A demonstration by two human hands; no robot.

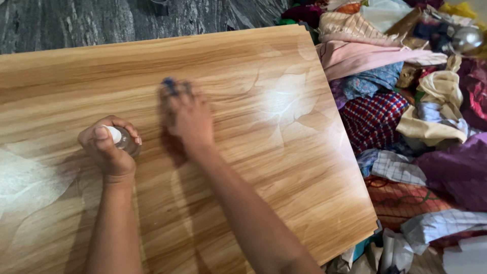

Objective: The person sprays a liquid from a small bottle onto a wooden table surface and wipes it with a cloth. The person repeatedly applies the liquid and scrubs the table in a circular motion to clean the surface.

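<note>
Wood-grain laminate board (243, 66) fills most of the view and lies flat over dark marble-look floor (101, 18); glare patches show on its right half and left edge. Right of the board: a heap of mixed cloth scraps (406, 101) in pink, red check, purple and cream, with a shiny metal ball-like object (466, 38) at top right, partly buried. Left hand (109, 147) is fisted around a small clear bottle with a white cap (122, 139), thumb over the cap; body mostly hidden, no label readable. Right hand (186, 116) is motion-blurred, palm down on the board, with a small dark blue thing (170, 85) at the fingertips. Can't tell what it is or how the fingers sit.
</note>
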